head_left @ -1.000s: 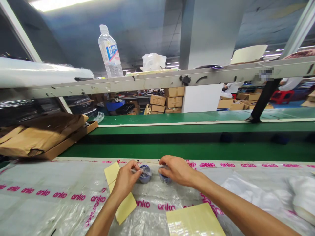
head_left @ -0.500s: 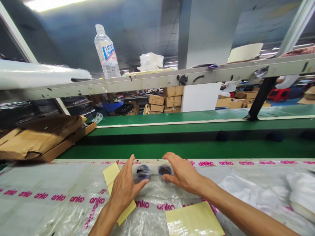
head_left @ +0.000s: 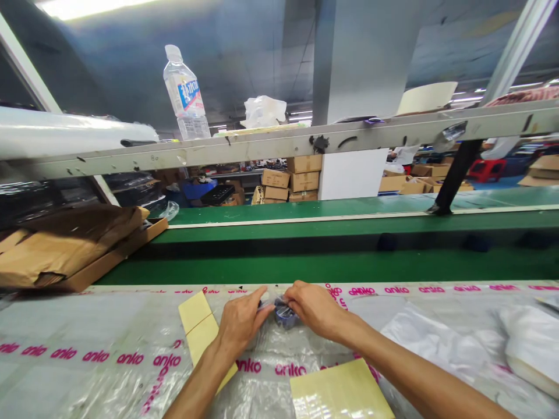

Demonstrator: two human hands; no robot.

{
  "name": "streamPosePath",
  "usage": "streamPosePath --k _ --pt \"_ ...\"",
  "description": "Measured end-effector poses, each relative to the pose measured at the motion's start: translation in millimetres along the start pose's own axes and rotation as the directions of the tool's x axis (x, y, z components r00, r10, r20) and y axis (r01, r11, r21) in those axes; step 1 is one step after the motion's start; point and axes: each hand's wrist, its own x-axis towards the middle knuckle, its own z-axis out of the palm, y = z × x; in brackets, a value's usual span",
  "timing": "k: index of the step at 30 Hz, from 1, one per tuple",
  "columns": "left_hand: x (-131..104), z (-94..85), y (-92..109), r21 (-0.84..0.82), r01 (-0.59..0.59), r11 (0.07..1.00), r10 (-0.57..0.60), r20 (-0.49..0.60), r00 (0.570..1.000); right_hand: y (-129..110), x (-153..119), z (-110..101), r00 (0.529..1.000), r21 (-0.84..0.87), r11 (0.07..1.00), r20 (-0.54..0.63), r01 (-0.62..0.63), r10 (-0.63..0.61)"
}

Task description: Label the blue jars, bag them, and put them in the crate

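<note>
gentle tension seems best, as the right hand (head_left: 312, 307) pinches film (head_left: 268, 303) at the roll (head_left: 286, 319), while whether the left hand (head_left: 239, 319) grips is unclear.

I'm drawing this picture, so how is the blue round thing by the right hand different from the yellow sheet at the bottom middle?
The blue thing is round; the yellow sheet is flat with straight edges. The blue thing looks smaller than the yellow sheet. The right hand is at the blue thing, while no hand is on the yellow sheet. Both lie on the plastic sheeting.
</note>
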Motion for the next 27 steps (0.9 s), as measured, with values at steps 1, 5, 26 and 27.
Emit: streamPosePath --k 1,5,26,27 --pt "1 -0.7 -1 -0.007 0.013 1.0 -0.013 0.006 1.0 -2 0 -2 1.0 0.003 1.0 -0.001 0.002 -0.002" --pt "12 -6.1 4 -0.025 0.049 0.999 -0.045 0.143 0.989 -10 6 -6 1.0 0.014 1.0 -0.003 0.021 -0.021" --pt "32 -10.6 42 -0.263 0.061 0.963 -0.027 0.131 0.991 6 -43 -6 0.902 0.283 0.957 -0.427 0.061 0.069" --pt "29 -15.6 42 -0.267 0.089 0.96 -0.06 0.114 0.992 9 -54 -6 0.914 0.274 0.96 -0.401 0.061 0.057"
